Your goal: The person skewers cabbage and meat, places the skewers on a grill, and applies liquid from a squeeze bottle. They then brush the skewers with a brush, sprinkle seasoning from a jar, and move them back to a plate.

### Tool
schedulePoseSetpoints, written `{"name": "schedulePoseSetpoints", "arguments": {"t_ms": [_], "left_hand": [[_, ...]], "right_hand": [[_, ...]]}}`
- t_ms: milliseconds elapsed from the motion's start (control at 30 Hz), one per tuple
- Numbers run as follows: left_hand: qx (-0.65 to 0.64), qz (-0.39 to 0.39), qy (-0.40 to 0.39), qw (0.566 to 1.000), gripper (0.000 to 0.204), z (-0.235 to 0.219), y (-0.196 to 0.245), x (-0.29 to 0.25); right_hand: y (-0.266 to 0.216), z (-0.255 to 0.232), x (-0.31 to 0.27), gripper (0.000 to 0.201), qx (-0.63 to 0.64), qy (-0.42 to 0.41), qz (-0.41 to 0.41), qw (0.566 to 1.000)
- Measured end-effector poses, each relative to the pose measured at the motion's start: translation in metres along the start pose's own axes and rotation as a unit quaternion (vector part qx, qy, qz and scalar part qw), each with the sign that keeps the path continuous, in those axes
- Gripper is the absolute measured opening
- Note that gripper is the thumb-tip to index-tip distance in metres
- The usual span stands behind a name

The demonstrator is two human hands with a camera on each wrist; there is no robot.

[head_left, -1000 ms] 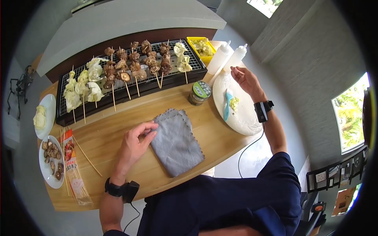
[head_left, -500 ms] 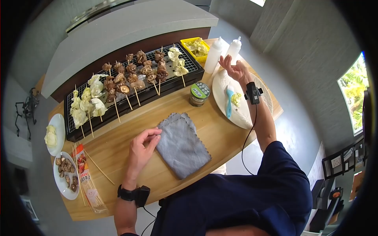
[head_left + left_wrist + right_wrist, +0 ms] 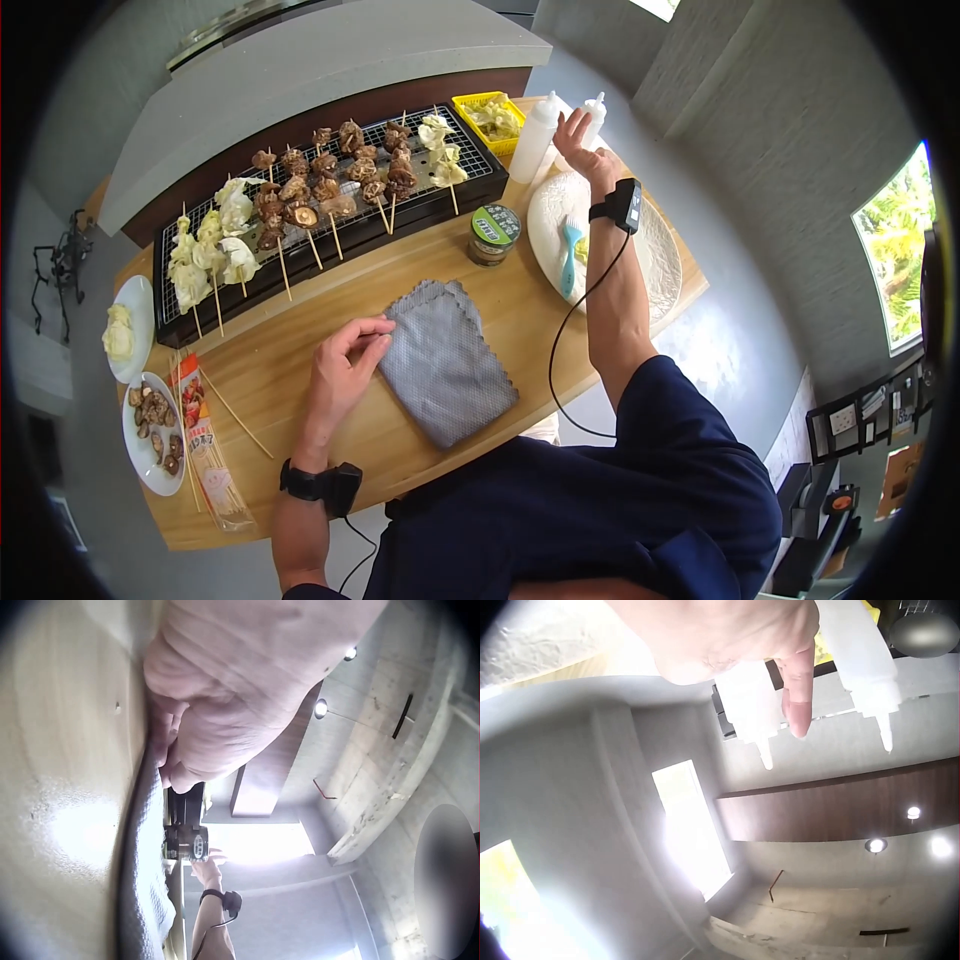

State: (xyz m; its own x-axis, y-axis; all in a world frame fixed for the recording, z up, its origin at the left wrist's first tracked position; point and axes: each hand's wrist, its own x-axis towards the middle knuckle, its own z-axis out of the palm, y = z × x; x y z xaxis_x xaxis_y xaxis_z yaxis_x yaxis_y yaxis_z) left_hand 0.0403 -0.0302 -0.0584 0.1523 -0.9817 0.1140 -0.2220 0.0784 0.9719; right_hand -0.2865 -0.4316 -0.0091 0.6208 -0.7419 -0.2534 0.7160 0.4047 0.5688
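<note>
My right hand [image 3: 588, 160] reaches to the far right corner with its fingers stretched out, close to two white squeeze bottles. One finger extends between the left bottle [image 3: 859, 667] and the right bottle [image 3: 751, 705] in the right wrist view. In the head view the hand partly covers the right bottle. My left hand [image 3: 345, 370] rests on the table, fingers loosely bent, fingertips right at the left edge of a folded grey cloth [image 3: 450, 365]. A green-lidded jar [image 3: 494, 235] stands beyond the cloth.
Mushroom and cabbage skewers [image 3: 300, 215] lie across a black grill [image 3: 350, 240]. A yellow basket [image 3: 515, 148] stands behind it. A cream plate [image 3: 650, 260] bears a blue brush [image 3: 571, 255]. On the left are two white plates [image 3: 140, 320] and a skewer packet [image 3: 215, 470].
My right hand has moved from above the cream plate out to the squeeze bottles, its fingers straightening. The left hand stays by the cloth. The head view has shifted a little.
</note>
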Motion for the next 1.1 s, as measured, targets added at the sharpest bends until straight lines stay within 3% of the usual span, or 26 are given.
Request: {"name": "schedulePoseSetpoints", "arguments": {"t_ms": [100, 167, 233, 300, 433, 500, 567, 633, 700, 733, 767, 800, 833, 867, 900, 967, 1033, 1100], "left_hand": [[0.007, -0.002, 0.001, 1.0, 0.017, 0.0, 0.002, 0.0], [0.007, -0.012, -0.005, 1.0, 0.016, 0.0, 0.005, 0.0], [0.01, -0.024, -0.007, 1.0, 0.015, -0.002, 0.007, 0.001], [0.014, -0.019, -0.02, 1.0, 0.015, -0.002, 0.004, 0.001], [-0.009, -0.001, 0.001, 1.0, 0.016, 0.0, -0.001, 0.001], [-0.007, -0.001, 0.0, 1.0, 0.016, -0.001, 0.001, 0.003], [0.022, -0.035, -0.03, 0.999, 0.019, -0.003, 0.013, 0.008], [0.034, -0.007, -0.039, 0.999, 0.021, 0.003, 0.033, 0.02], [0.041, 0.02, -0.048, 0.998, 0.023, 0.016, 0.043, 0.038], [0.02, 0.027, -0.083, 0.996, 0.027, 0.022, 0.045, 0.05], [0.0, 0.034, -0.118, 0.992, 0.031, 0.027, 0.048, 0.062], [0.003, 0.037, -0.116, 0.993, 0.031, 0.035, 0.049, 0.073], [-0.107, -0.038, -0.124, 0.986, 0.035, 0.044, 0.049, 0.083], [-0.216, -0.112, -0.13, 0.961, 0.04, 0.053, 0.048, 0.094], [-0.216, -0.11, -0.13, 0.961, 0.04, 0.061, 0.046, 0.105], [-0.288, -0.195, -0.061, 0.936, 0.045, 0.076, 0.039, 0.125], [-0.3, -0.178, -0.046, 0.936, 0.045, 0.083, 0.034, 0.138], [-0.355, -0.21, -0.032, 0.91, 0.044, 0.086, 0.028, 0.148]], "right_hand": [[-0.012, 0.003, 0.007, 0.068, 0.033, 0.0, -0.039, 0.999], [-0.028, 0.002, 0.018, 0.033, 0.009, -0.039, -0.011, 0.999], [-0.045, 0.004, 0.025, 0.028, -0.05, -0.071, -0.052, 0.995], [-0.044, 0.013, 0.019, 0.033, -0.102, -0.042, -0.091, 0.99], [-0.02, 0.039, -0.011, 0.047, -0.238, -0.152, -0.202, 0.938], [0.02, 0.045, -0.031, 0.053, -0.303, -0.202, -0.304, 0.88], [0.059, 0.046, -0.05, 0.063, -0.39, -0.246, -0.354, 0.813], [0.102, 0.036, -0.066, 0.066, -0.53, -0.284, -0.392, 0.696], [0.132, 0.025, -0.07, 0.063, -0.634, -0.3, -0.385, 0.6], [0.13, 0.023, -0.065, 0.061, -0.711, -0.318, -0.348, 0.521], [0.135, 0.02, -0.063, 0.059, -0.758, -0.327, -0.283, 0.488], [0.141, 0.015, -0.059, 0.058, -0.795, -0.302, -0.278, 0.448], [0.154, 0.007, -0.056, 0.057, -0.828, -0.275, -0.273, 0.405], [0.161, 0.001, -0.05, 0.054, -0.837, -0.278, -0.28, 0.379], [0.164, -0.005, -0.043, 0.051, -0.845, -0.28, -0.287, 0.353], [0.163, -0.008, -0.033, 0.054, -0.864, -0.281, -0.264, 0.323], [0.161, -0.012, -0.022, 0.056, -0.884, -0.278, -0.277, 0.253], [0.164, -0.009, -0.021, 0.058, -0.901, -0.266, -0.253, 0.231]]}}
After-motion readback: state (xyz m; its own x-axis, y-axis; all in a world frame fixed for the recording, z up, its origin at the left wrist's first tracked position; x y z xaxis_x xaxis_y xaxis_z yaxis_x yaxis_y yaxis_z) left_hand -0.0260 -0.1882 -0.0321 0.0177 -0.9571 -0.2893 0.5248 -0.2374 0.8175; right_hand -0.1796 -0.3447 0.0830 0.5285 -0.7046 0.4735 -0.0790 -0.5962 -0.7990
